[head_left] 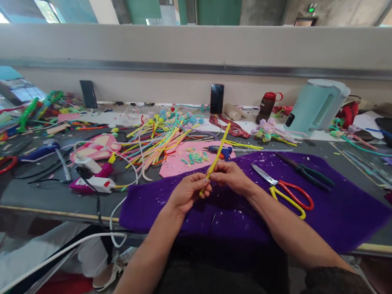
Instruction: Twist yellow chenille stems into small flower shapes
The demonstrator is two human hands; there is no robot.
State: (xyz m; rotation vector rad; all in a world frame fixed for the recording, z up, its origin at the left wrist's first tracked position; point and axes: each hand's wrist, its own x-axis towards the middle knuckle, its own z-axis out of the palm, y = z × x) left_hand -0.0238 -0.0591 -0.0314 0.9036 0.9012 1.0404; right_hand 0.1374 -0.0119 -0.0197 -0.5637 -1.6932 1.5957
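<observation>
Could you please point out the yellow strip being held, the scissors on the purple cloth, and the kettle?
Yellow strip (220,146): head view, upper part.
Scissors (275,182): head view, pivot between blades and handles.
Kettle (308,106): head view, side of the body.

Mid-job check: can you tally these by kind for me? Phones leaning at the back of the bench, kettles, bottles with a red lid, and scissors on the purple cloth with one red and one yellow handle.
Phones: 2 (left phone, middle phone)
Kettle: 1
Bottle: 1
Scissors: 1
Total: 5
</observation>
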